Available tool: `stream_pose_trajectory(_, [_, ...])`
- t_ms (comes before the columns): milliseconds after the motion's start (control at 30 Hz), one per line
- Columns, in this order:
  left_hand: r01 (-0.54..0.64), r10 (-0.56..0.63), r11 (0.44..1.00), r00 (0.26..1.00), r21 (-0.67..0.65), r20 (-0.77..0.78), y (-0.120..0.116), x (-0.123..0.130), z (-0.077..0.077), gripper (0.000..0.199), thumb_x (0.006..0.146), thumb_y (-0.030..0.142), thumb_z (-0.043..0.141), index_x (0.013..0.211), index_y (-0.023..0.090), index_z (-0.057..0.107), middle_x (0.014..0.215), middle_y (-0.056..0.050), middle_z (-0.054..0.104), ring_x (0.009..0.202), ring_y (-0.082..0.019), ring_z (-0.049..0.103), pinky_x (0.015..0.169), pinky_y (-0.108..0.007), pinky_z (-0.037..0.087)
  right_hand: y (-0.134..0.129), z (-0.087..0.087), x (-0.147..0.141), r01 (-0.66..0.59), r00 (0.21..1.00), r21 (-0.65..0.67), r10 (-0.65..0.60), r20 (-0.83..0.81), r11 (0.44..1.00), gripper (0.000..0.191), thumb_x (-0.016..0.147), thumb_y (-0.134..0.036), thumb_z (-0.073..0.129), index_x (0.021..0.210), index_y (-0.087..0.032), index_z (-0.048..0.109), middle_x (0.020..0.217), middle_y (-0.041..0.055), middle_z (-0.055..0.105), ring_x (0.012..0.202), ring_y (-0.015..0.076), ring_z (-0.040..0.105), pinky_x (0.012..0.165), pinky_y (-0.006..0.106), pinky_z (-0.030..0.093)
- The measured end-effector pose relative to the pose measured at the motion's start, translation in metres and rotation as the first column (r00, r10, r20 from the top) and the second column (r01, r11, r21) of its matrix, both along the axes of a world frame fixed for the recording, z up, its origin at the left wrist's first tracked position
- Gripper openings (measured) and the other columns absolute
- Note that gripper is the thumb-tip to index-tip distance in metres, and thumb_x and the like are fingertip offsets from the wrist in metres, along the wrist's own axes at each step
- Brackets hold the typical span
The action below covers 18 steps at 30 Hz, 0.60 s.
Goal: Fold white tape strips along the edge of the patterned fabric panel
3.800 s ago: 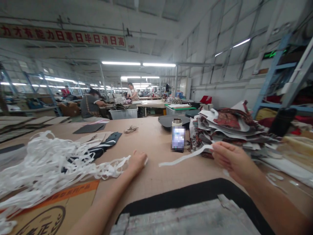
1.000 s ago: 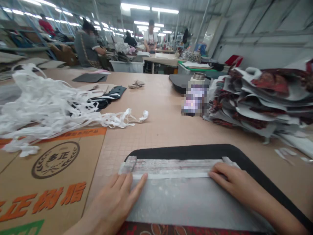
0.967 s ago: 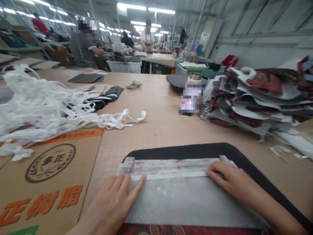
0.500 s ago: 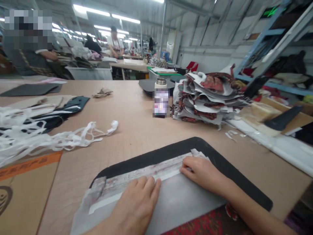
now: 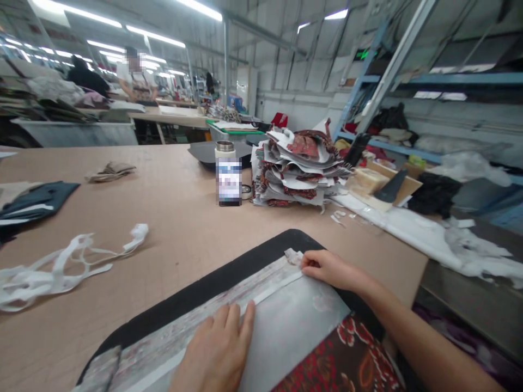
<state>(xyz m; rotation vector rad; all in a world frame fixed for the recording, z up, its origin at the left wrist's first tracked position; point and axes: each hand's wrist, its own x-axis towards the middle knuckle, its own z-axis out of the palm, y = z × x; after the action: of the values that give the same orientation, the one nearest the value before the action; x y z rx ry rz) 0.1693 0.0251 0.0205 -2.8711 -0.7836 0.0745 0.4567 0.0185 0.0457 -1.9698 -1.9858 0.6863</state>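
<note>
A fabric piece with a pale grey backing (image 5: 281, 332) lies over a black board (image 5: 196, 288). Its dark brown and red floral face (image 5: 339, 359) shows at the lower right. Along the fabric's folded upper edge runs a narrow white tape (image 5: 278, 288). My left hand (image 5: 216, 345) rests flat on the backing and tape, fingers stretched out. At the fabric's far right corner my right hand (image 5: 327, 268) is closed, thumb and fingers pinching the edge near the tape's end. The fingertips' exact hold is partly hidden.
White strips (image 5: 53, 272) and dark folded cloth (image 5: 41, 201) lie at left. Farther back are a beige cloth (image 5: 110, 172), a phone (image 5: 229, 182) propped before a flask (image 5: 224, 147), and a tall stack of fabric pieces (image 5: 294, 169). A person (image 5: 137, 81) stands in the background.
The view has turned right, so the table's things sit farther left. My right hand is now at the fabric's corner, and more of the floral face shows. My left hand still lies on the backing.
</note>
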Motion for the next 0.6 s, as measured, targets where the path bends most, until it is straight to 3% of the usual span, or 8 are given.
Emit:
stream_pose_trajectory(133, [-0.039,0.039,0.999,0.999,-0.007,-0.017,0.002,0.003,0.0,0.062,0.074,-0.002,0.034,0.133,0.018,0.037,0.094,-0.013,0.058,0.08,-0.025,0.057,0.062,-0.034,0.052,0.004,-0.003,0.0,0.015,1.0,0.003,-0.015,0.027,1.0,0.014,0.076,-0.022,0.046,0.072,-0.015,0.058,0.066,0.0003,0.059,0.061,0.0115,0.052,0.053,0.02,0.035])
stream_pose_trajectory(600, [-0.097,0.088,0.991,0.992,-0.096,-0.091,-0.002,0.012,0.014,0.066,0.07,-0.009,0.026,0.13,0.015,0.042,0.1,-0.014,0.059,0.087,-0.028,0.057,0.065,-0.04,0.053,0.023,0.013,-0.012,-0.025,0.969,-0.125,0.055,0.241,0.992,0.015,0.069,-0.012,0.047,0.066,-0.015,0.061,0.054,-0.0012,0.059,0.049,0.0096,0.05,0.048,0.02,0.03])
